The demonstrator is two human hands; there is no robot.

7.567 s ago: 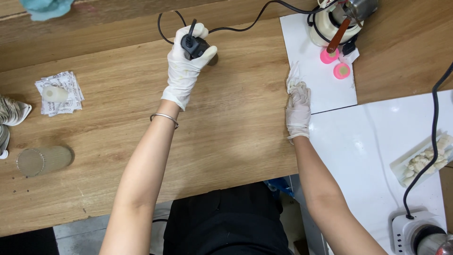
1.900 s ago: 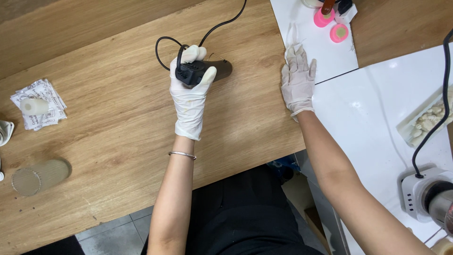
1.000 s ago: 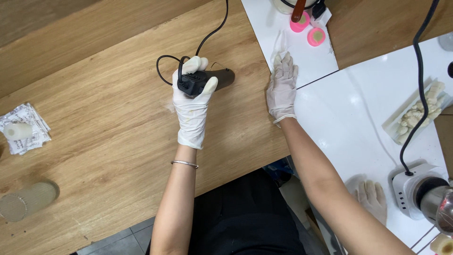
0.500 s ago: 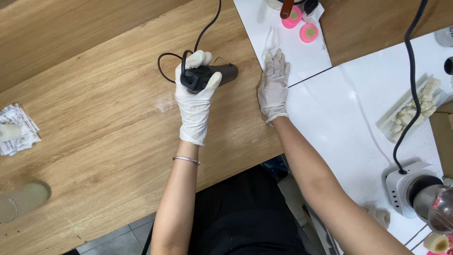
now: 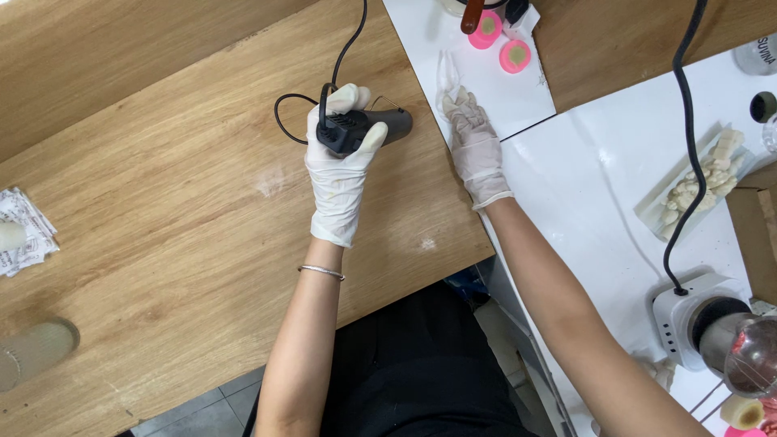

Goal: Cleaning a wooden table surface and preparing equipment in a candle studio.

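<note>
My left hand [image 5: 340,166], in a white glove, is closed around a black and grey corded hand tool [image 5: 368,129] lying on the wooden table [image 5: 162,202]. Its black cable [image 5: 344,57] loops beside the hand and runs off to the far edge. My right hand [image 5: 473,137], also gloved, rests flat with fingers together at the edge of a white sheet [image 5: 477,61], touching a small crumpled clear piece [image 5: 447,69] at its fingertips. A thin bracelet [image 5: 321,272] circles my left wrist.
Two pink round lids [image 5: 502,40] sit at the top of the white sheet. On the white table [image 5: 615,210] to the right lie a tray of pale tooth-shaped pieces [image 5: 696,182], a white corded device [image 5: 696,316] and a glass vessel [image 5: 753,356]. Packets [image 5: 20,235] and a clear dish [image 5: 32,352] lie far left.
My left hand has drawn the corded tool nearer across the table and now holds it still. My right hand stays at the white sheet's edge. The view has shifted left.
</note>
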